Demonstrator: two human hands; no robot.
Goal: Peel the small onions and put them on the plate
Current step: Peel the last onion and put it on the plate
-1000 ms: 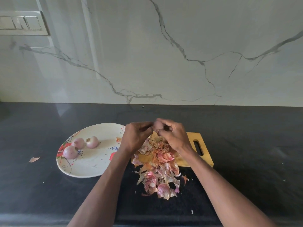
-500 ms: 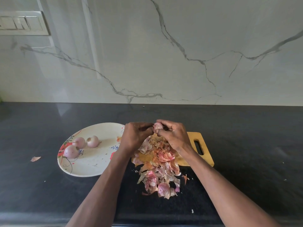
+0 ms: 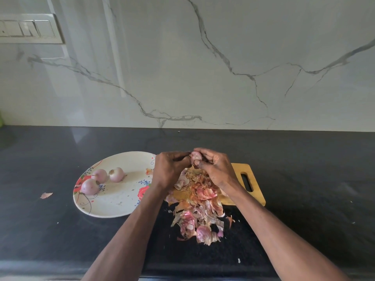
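Observation:
A small pinkish onion [image 3: 195, 156] sits between my two hands, above the far end of the peel pile. My right hand [image 3: 215, 169] grips it with thumb and curled fingers. My left hand [image 3: 169, 169] has its fingers curled against the onion's left side, pinching at it. Three peeled onions [image 3: 101, 178] lie on the left part of the white flowered plate [image 3: 121, 203], which stands left of my hands.
A heap of onion peels [image 3: 197, 207] covers a wooden cutting board [image 3: 249, 179] and spills onto the black counter toward me. One loose peel [image 3: 46, 195] lies left of the plate. A marble wall with a switch panel [image 3: 28, 28] rises behind.
Both hands stay together on the onion with only small finger shifts; more of the onion's pale surface shows now between the fingers.

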